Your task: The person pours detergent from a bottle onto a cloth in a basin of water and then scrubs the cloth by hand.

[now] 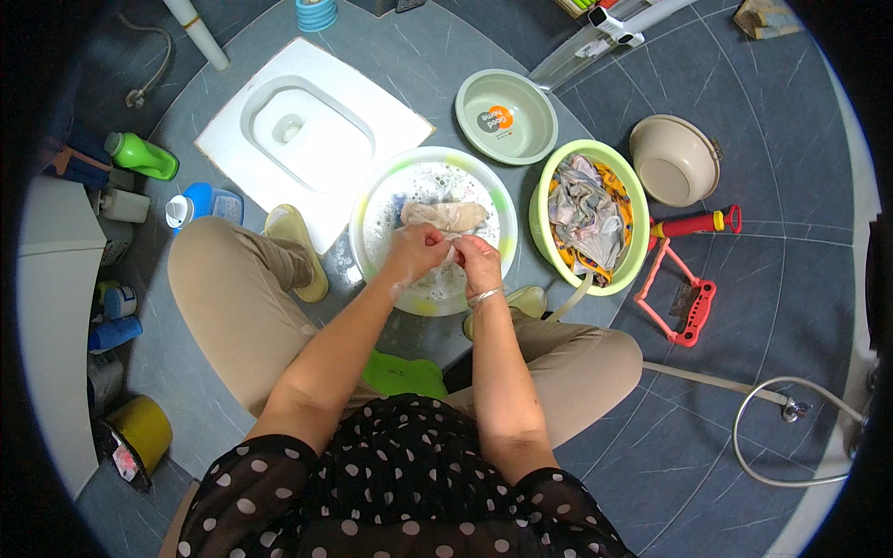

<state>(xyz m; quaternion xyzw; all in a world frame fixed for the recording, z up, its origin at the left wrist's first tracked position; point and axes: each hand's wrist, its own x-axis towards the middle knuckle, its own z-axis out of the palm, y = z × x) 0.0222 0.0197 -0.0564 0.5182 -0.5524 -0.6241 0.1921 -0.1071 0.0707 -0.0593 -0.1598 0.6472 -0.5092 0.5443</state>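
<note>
A round plastic basin (363, 202) with a pale rim marked in green and yellow holds soapy water and stands on the floor between my feet. My left hand (420, 250) and my right hand (476, 259) meet over its near half, fingertips pinching a small piece of wet, light cloth (450, 257) between them. Just beyond my fingers a beige wet cloth, perhaps a sock (457, 216), lies bunched in the suds. Part of the held cloth is hidden by my fingers.
Right of the basin stands a light green tub (536, 223) of wet clothes with a hose over its rim. Behind are a grey-green basin (513, 118) and a white squat toilet (307, 132). A beige bucket (673, 164), a red-handled pump (691, 224) and blue and green bottles (150, 157) stand or lie about.
</note>
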